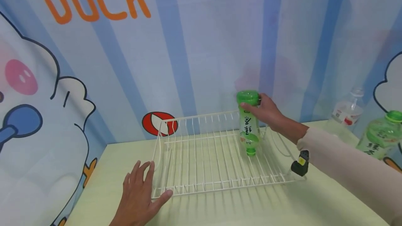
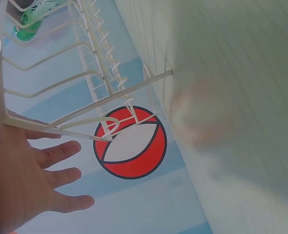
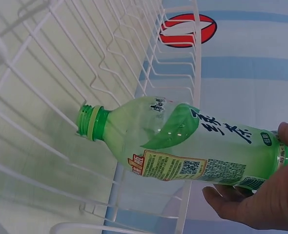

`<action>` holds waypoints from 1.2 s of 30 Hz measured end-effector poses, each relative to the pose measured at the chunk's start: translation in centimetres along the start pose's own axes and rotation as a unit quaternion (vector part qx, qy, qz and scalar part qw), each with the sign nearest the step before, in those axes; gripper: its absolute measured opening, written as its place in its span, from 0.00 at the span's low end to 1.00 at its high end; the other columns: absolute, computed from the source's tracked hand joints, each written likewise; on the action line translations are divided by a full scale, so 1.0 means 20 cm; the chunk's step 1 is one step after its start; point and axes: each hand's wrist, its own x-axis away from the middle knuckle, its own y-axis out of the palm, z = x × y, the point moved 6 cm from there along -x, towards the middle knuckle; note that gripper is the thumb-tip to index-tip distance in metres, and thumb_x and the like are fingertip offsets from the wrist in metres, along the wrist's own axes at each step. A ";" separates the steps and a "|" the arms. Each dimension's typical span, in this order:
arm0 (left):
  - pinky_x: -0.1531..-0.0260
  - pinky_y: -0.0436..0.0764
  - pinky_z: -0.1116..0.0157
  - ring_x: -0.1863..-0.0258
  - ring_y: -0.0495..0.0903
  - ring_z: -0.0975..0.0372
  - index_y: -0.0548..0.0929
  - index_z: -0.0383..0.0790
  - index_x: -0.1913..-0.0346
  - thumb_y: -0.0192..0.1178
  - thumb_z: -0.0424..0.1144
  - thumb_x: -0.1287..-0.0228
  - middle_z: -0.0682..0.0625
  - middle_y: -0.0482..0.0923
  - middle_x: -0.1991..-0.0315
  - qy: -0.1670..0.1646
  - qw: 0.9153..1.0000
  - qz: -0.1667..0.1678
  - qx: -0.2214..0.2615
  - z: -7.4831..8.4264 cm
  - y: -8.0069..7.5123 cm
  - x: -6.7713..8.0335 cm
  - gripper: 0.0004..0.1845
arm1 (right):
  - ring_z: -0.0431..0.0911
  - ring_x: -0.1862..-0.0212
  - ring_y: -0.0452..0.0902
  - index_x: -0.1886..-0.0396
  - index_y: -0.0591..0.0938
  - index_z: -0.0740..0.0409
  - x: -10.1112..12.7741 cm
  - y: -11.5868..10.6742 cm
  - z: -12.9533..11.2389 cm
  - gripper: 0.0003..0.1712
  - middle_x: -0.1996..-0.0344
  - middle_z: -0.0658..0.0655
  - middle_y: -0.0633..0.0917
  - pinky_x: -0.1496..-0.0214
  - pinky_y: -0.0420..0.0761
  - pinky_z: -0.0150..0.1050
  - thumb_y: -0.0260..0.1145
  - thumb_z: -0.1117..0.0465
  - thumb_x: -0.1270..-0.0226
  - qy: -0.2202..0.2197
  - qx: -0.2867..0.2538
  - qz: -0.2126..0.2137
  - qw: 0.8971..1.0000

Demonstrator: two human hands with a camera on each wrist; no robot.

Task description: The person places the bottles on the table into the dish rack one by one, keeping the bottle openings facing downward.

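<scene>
My right hand (image 1: 267, 112) grips a green plastic tea bottle (image 1: 250, 125) near its base. The bottle is upside down, its uncapped neck (image 3: 92, 122) pointing down among the wires at the right end of a white wire dish rack (image 1: 213, 184). In the right wrist view the green label with dark characters faces the camera. At the rack's front left corner is my left hand (image 1: 138, 191), fingers spread and thumb by the lower front rail. The left wrist view shows those fingers (image 2: 61, 151) extended beside the rack's end wires.
At the right stand a clear plastic bottle (image 1: 347, 111) without a cap and another green bottle (image 1: 380, 135) with a cap. Behind the pale green table (image 1: 125, 152) hangs a blue striped backdrop (image 1: 213, 44) with cartoon figures. A wrist camera (image 1: 300, 163) sits on the right sleeve.
</scene>
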 end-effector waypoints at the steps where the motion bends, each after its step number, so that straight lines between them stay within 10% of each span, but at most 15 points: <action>1: 0.35 0.52 0.30 0.27 0.50 0.38 0.65 0.30 0.28 0.56 0.73 0.41 0.35 0.63 0.31 -0.002 1.000 -0.004 0.000 0.00 0.00 0.00 0.53 | 0.64 0.33 0.64 0.25 0.52 0.73 -0.01 0.00 0.00 0.49 0.34 0.73 0.65 0.35 0.69 0.60 0.61 0.44 0.27 0.001 0.006 0.000 1.000; 36: 0.39 0.56 0.29 0.29 0.56 0.39 0.69 0.33 0.30 0.56 0.75 0.43 0.36 0.69 0.36 0.003 0.999 0.035 -0.015 -0.01 0.00 0.00 0.52 | 0.64 0.47 0.75 0.27 0.42 0.79 -0.23 0.17 0.13 0.53 0.47 0.76 0.73 0.45 0.76 0.57 0.53 0.41 0.24 0.037 0.144 0.029 0.988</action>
